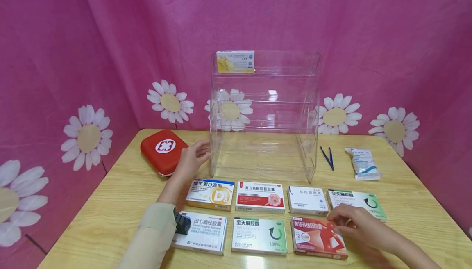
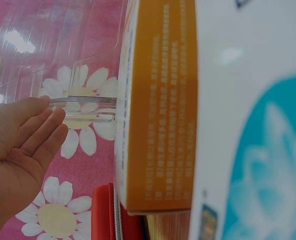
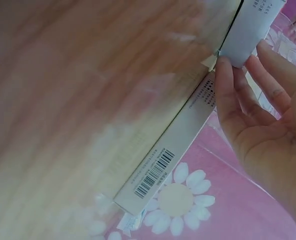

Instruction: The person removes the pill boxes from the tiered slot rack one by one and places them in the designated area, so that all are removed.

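My left hand (image 1: 192,156) reaches to the left side of a clear acrylic tiered rack (image 1: 263,174), fingers nearly straight; its fingertips are at the rack's edge in the left wrist view. My right hand (image 1: 355,226) pinches the upper right corner of a red ibuprofen capsule box (image 1: 317,238) lying on the table. In the right wrist view, thumb and fingers meet at a pale box end (image 3: 245,35). Near that hand are a white medicine box (image 1: 307,200) and a green-and-white capsule box (image 1: 354,199). A yellow-and-white medicine box (image 1: 235,62) stands in the rack's top tier.
The table (image 1: 107,219) also bears a vitamin D box (image 1: 210,195), a red-and-white capsule box (image 1: 259,196), a blue-and-white capsule box (image 1: 203,234) and another green-and-white box (image 1: 259,236). A red first-aid case (image 1: 162,148), blue tweezers (image 1: 327,158) and a plastic-wrapped packet (image 1: 364,164) flank the rack.
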Motion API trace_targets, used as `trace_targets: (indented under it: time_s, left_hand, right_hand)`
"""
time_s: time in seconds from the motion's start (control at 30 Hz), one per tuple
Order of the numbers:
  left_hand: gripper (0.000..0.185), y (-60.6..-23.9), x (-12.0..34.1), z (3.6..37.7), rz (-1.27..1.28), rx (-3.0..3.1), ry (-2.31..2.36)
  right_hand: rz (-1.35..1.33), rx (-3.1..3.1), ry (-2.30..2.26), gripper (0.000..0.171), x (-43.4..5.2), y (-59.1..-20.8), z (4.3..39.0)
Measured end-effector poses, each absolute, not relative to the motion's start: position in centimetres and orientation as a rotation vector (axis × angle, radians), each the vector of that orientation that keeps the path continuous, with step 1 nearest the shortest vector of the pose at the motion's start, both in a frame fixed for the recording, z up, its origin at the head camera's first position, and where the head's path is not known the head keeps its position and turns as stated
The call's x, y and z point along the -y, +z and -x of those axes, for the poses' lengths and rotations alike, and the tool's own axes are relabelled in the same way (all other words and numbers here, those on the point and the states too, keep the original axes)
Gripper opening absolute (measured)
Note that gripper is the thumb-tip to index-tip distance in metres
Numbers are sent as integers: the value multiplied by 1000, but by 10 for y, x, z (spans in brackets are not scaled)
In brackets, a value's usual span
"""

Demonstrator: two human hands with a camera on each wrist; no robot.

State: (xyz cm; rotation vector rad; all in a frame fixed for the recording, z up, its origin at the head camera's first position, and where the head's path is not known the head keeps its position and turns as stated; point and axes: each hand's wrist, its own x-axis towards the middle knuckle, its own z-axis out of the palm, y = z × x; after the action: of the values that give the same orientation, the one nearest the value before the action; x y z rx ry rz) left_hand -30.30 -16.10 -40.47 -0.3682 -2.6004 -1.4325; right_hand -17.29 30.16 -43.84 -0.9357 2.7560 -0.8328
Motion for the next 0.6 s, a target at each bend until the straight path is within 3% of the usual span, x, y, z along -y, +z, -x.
trace_targets:
  time_s: [0.3,0.6]
  left_hand:
    - [44,-400,162,304,361,2594,-1432]
    - [43,-404,162,304,384,2571,-1442]
  right_hand:
    - [1072,-3036,-844,19,-297,-414,185]
    - [1370,-3274,-806,31,-276,-377,234]
